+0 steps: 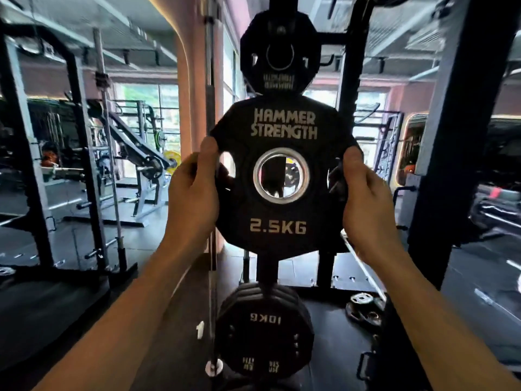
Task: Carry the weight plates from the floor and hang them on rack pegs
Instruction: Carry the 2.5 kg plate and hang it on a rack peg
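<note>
A black 2.5KG Hammer Strength plate (277,232) with a silver-ringed centre hole is held upright in front of the rack post (351,80). My left hand (194,193) grips its left edge and my right hand (366,198) grips its right edge. Above it a small black plate (280,32) hangs on an upper peg. Below, a stack of 10KG plates (265,334) hangs on a low peg. Two small plates (363,307) lie on the floor at lower right. The peg behind the held plate is hidden.
A vertical steel barbell (210,80) stands just left of the rack. A squat rack frame (81,136) and benches fill the left side. A dark upright post (456,136) stands at right. Black rubber floor lies below.
</note>
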`<state>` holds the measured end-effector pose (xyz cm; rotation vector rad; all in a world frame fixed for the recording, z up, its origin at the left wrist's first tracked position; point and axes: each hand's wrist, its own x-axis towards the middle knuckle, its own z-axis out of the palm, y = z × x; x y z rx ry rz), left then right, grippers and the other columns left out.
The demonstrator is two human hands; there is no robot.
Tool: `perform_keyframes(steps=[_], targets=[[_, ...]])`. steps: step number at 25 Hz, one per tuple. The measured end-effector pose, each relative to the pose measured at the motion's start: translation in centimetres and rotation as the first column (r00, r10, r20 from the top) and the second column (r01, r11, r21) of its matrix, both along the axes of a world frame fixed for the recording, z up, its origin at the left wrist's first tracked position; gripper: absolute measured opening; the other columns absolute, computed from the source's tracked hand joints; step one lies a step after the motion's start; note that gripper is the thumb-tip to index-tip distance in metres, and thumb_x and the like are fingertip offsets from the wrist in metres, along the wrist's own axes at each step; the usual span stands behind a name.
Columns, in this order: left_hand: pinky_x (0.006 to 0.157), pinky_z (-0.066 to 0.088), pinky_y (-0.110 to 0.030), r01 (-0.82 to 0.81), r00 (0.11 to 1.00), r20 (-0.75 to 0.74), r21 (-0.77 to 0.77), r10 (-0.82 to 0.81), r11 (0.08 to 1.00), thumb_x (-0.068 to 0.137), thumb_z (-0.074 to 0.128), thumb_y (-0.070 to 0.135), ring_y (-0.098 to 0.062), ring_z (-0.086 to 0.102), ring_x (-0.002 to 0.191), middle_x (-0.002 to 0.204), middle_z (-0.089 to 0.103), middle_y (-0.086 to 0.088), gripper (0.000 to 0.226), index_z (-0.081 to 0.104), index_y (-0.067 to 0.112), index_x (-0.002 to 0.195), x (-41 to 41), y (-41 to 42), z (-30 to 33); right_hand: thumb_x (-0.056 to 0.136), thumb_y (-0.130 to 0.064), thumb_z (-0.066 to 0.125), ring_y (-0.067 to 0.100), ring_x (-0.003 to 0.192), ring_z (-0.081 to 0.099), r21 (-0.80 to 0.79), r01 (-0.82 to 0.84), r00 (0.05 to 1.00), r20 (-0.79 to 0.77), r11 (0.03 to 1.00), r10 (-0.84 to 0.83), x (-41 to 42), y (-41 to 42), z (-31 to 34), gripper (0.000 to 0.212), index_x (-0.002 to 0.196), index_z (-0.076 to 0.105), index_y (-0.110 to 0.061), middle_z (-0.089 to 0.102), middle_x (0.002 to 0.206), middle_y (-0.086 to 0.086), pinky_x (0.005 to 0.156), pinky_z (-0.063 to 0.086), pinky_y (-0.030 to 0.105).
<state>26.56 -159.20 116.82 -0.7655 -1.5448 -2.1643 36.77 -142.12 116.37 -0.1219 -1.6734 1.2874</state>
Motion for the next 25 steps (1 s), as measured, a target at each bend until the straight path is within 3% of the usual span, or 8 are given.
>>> perform_keyframes(steps=[3,7,11,13,15,17,19,25], targets=[[0.045,0.036,-0.014,0.009,0.997,-0.080,0.026,-0.006,1.000,0.100,0.043,0.045,0.000,0.047,0.042,0.044,0.051,0.012,0.048,0.048,0.015,0.063,-3.2,1.8,4.0,0.098,-0.054,0.040,0.003,0.060,0.059,0.082,0.053,0.995,-0.083,0.995,-0.046,-2.8,1.6,3.8,0.045,0.076,0.062,-0.021,0.062,0.061,-0.010,0.063,0.047,0.027],[0.044,0.036,-0.014,-0.004,0.984,-0.178,0.065,0.016,0.998,0.099,0.043,0.050,0.000,0.047,0.041,0.045,0.052,0.012,0.049,0.050,0.018,0.063,-6.3,4.1,9.4,0.099,-0.057,0.036,0.016,0.075,0.070,0.164,0.105,0.987,-0.139,0.981,-0.083,-6.0,3.8,8.7,0.051,0.100,0.067,-0.016,0.072,0.084,0.004,0.061,0.055,0.025],[0.048,0.038,-0.014,-0.040,0.961,-0.269,0.112,0.069,0.993,0.099,0.043,0.051,-0.002,0.050,0.046,0.048,0.054,0.013,0.048,0.052,0.019,0.065,-9.3,6.3,14.4,0.102,-0.052,0.030,-0.004,0.075,0.066,0.236,0.191,0.964,-0.226,0.953,-0.138,-8.9,5.7,13.5,0.048,0.106,0.061,-0.016,0.068,0.085,-0.008,0.056,0.047,0.008],[0.056,0.041,-0.021,-0.046,0.946,-0.313,0.125,0.083,0.991,0.098,0.042,0.054,-0.005,0.053,0.052,0.052,0.056,0.014,0.047,0.054,0.022,0.066,-10.6,7.1,16.7,0.101,-0.055,0.029,-0.001,0.082,0.066,0.254,0.226,0.952,-0.261,0.940,-0.158,-10.5,6.5,15.7,0.047,0.105,0.059,-0.019,0.066,0.087,-0.010,0.070,0.051,0.017],[0.061,0.042,-0.027,-0.027,0.938,-0.339,0.128,0.070,0.991,0.096,0.042,0.057,-0.008,0.055,0.056,0.053,0.058,0.015,0.046,0.056,0.024,0.067,-12.0,7.8,18.7,0.095,-0.067,0.027,0.012,0.092,0.067,0.275,0.240,0.945,-0.284,0.931,-0.160,-11.8,7.2,17.6,0.057,0.105,0.060,-0.021,0.069,0.095,-0.004,0.086,0.054,0.039],[0.064,0.045,-0.033,-0.014,0.934,-0.352,0.140,0.062,0.990,0.092,0.042,0.063,-0.013,0.057,0.059,0.056,0.059,0.012,0.049,0.057,0.023,0.068,-13.5,8.5,20.2,0.090,-0.072,0.026,0.016,0.095,0.066,0.295,0.262,0.939,-0.298,0.919,-0.172,-13.0,8.0,19.3,0.064,0.106,0.061,-0.021,0.069,0.099,-0.001,0.091,0.052,0.048],[0.065,0.046,-0.037,-0.027,0.927,-0.367,0.146,0.079,0.989,0.090,0.042,0.066,-0.017,0.057,0.062,0.060,0.058,0.009,0.051,0.056,0.021,0.069,-14.7,9.2,21.4,0.097,-0.064,0.027,0.014,0.093,0.066,0.298,0.280,0.935,-0.302,0.913,-0.188,-14.0,8.6,20.6,0.057,0.106,0.060,-0.019,0.069,0.097,-0.001,0.091,0.052,0.047],[0.060,0.041,-0.025,-0.017,0.930,-0.360,0.148,0.070,0.989,0.098,0.038,0.055,-0.007,0.053,0.057,0.063,0.055,0.008,0.047,0.055,0.017,0.076,-17.4,10.7,23.3,0.102,-0.054,0.026,0.009,0.081,0.060,0.336,0.350,0.915,-0.325,0.875,-0.241,-16.9,9.8,23.0,0.053,0.102,0.059,-0.013,0.063,0.084,-0.004,0.080,0.048,0.037]])
